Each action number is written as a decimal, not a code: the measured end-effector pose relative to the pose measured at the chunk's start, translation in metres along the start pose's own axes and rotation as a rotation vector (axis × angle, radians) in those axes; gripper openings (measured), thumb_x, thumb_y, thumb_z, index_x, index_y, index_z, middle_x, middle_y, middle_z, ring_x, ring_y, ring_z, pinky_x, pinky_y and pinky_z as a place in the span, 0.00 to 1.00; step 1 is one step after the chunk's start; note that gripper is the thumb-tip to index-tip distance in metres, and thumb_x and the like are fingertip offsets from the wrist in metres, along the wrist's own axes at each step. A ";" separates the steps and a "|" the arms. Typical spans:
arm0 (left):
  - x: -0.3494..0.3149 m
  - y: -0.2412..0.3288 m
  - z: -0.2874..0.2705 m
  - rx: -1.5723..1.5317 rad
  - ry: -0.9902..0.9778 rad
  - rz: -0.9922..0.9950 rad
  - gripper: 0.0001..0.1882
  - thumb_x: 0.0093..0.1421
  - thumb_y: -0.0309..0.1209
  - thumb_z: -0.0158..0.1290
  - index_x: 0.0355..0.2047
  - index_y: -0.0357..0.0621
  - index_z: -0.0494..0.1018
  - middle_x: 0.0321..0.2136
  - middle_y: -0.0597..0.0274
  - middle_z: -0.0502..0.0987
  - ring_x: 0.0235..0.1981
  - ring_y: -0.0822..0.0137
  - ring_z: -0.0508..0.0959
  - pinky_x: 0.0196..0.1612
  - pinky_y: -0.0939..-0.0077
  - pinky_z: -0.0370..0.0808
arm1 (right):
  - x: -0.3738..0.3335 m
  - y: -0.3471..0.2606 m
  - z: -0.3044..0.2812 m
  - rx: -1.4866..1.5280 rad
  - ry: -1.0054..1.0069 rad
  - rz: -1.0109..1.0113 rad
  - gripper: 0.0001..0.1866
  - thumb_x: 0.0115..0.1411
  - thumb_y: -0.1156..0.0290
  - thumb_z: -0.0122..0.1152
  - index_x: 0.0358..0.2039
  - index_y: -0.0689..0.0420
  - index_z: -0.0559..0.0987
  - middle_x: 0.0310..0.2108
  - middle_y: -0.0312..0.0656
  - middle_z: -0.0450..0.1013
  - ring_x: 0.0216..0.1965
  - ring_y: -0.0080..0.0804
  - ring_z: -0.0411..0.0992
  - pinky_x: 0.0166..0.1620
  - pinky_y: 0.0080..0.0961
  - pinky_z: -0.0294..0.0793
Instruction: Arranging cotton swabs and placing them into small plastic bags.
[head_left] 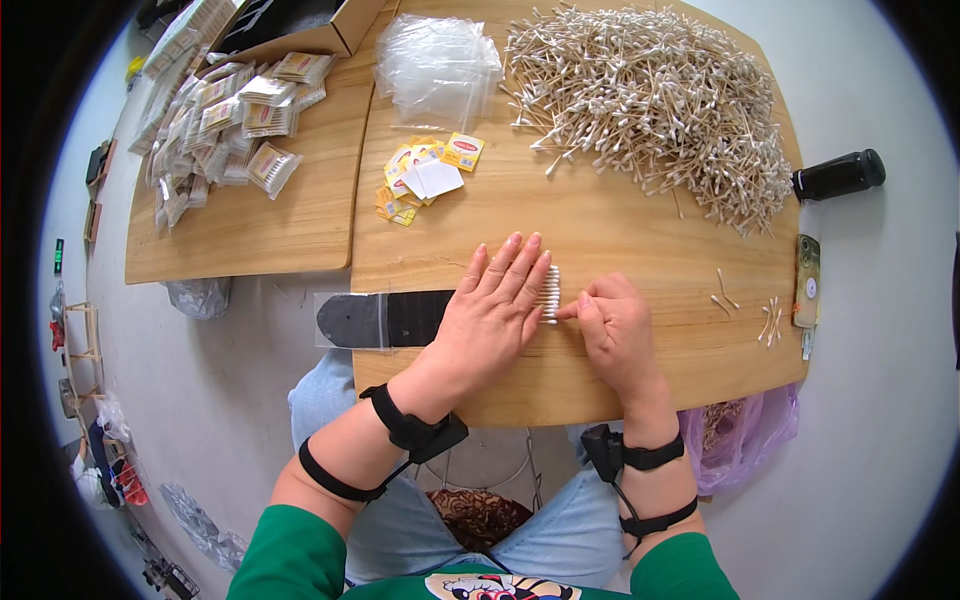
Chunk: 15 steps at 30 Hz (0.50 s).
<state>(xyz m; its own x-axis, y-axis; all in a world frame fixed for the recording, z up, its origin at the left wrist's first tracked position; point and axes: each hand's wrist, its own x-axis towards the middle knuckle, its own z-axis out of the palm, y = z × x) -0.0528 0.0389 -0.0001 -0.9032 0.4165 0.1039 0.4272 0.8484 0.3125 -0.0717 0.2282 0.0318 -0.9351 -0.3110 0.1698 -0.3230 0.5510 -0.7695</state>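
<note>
My left hand lies flat, fingers stretched out, over a row of cotton swabs and the right end of a black strip. White swab tips stick out past its fingers on the right. A clear plastic sleeve shows around the strip's rounded left end. Just right of the swabs, my right hand is curled, with its index finger pointing at the row's lower tips. Nothing shows in its fingers. The swabs' other ends are hidden under my left hand.
A big heap of loose cotton swabs covers the far right. Clear bags and yellow-white cards lie at the back. Filled packets pile up on the left table. A black bottle and a phone are at the right edge.
</note>
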 end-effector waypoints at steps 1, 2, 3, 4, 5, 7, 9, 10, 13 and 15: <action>0.000 0.000 0.000 0.001 0.000 0.000 0.32 0.66 0.40 0.44 0.68 0.43 0.55 0.70 0.56 0.52 0.71 0.59 0.49 0.71 0.57 0.42 | 0.000 0.000 0.000 -0.021 -0.011 -0.007 0.16 0.62 0.72 0.48 0.24 0.59 0.85 0.22 0.43 0.69 0.29 0.39 0.66 0.34 0.33 0.67; 0.000 0.000 -0.001 0.005 -0.003 -0.001 0.32 0.66 0.40 0.44 0.68 0.43 0.54 0.70 0.56 0.52 0.71 0.59 0.49 0.71 0.57 0.42 | 0.000 -0.001 0.000 -0.042 -0.022 -0.015 0.16 0.62 0.73 0.48 0.24 0.59 0.85 0.22 0.43 0.69 0.28 0.39 0.67 0.34 0.33 0.67; 0.000 0.000 -0.001 0.009 -0.006 -0.002 0.32 0.66 0.40 0.44 0.68 0.43 0.54 0.70 0.56 0.52 0.71 0.59 0.49 0.71 0.57 0.42 | 0.000 -0.001 0.000 -0.042 -0.022 -0.015 0.16 0.62 0.73 0.48 0.24 0.59 0.85 0.22 0.43 0.69 0.28 0.39 0.67 0.34 0.33 0.67; 0.000 0.000 0.000 0.008 -0.005 -0.002 0.32 0.66 0.40 0.44 0.68 0.43 0.54 0.70 0.56 0.52 0.71 0.59 0.49 0.71 0.57 0.42 | 0.000 0.001 0.000 -0.054 -0.037 -0.029 0.16 0.62 0.73 0.48 0.25 0.59 0.85 0.22 0.43 0.69 0.28 0.39 0.67 0.35 0.33 0.68; 0.000 -0.001 0.001 0.002 0.000 0.000 0.32 0.66 0.39 0.44 0.68 0.43 0.54 0.70 0.56 0.52 0.71 0.59 0.49 0.71 0.57 0.42 | 0.000 0.001 0.000 -0.067 -0.051 -0.044 0.16 0.63 0.72 0.48 0.25 0.59 0.85 0.21 0.43 0.69 0.28 0.39 0.67 0.35 0.33 0.68; 0.000 -0.001 0.001 -0.005 0.006 0.002 0.32 0.66 0.39 0.45 0.68 0.43 0.54 0.70 0.56 0.52 0.71 0.59 0.49 0.71 0.57 0.42 | 0.000 0.001 0.003 -0.008 -0.005 0.004 0.17 0.63 0.72 0.48 0.25 0.59 0.85 0.21 0.43 0.69 0.28 0.39 0.67 0.35 0.33 0.68; 0.000 -0.001 0.001 0.005 -0.005 0.000 0.32 0.66 0.39 0.45 0.68 0.43 0.54 0.70 0.56 0.51 0.71 0.59 0.49 0.71 0.57 0.42 | 0.000 0.001 0.004 0.052 0.041 0.052 0.17 0.63 0.72 0.48 0.25 0.59 0.85 0.21 0.44 0.69 0.28 0.39 0.67 0.35 0.33 0.67; 0.000 -0.001 0.002 0.005 -0.004 -0.001 0.32 0.66 0.39 0.45 0.68 0.43 0.54 0.70 0.56 0.51 0.71 0.59 0.49 0.71 0.57 0.42 | 0.001 0.000 0.002 0.026 0.017 0.047 0.17 0.64 0.72 0.47 0.26 0.60 0.85 0.21 0.44 0.69 0.28 0.39 0.67 0.35 0.33 0.67; -0.001 -0.001 0.004 0.004 0.005 0.001 0.33 0.65 0.39 0.46 0.68 0.43 0.54 0.70 0.56 0.51 0.71 0.59 0.49 0.71 0.56 0.42 | 0.003 0.001 0.003 -0.015 0.014 0.013 0.15 0.63 0.73 0.50 0.24 0.60 0.83 0.21 0.43 0.69 0.27 0.39 0.67 0.33 0.33 0.67; -0.001 -0.002 0.004 0.002 0.023 0.010 0.33 0.65 0.39 0.46 0.68 0.43 0.54 0.70 0.56 0.51 0.71 0.59 0.49 0.71 0.56 0.42 | 0.003 0.001 0.005 -0.028 0.035 -0.016 0.14 0.61 0.73 0.53 0.21 0.59 0.82 0.20 0.42 0.70 0.26 0.39 0.66 0.31 0.34 0.68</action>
<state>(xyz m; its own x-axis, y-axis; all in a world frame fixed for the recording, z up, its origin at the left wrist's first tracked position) -0.0522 0.0380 -0.0048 -0.8996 0.4172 0.1288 0.4362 0.8448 0.3100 -0.0746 0.2245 0.0285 -0.9342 -0.2927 0.2041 -0.3415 0.5673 -0.7493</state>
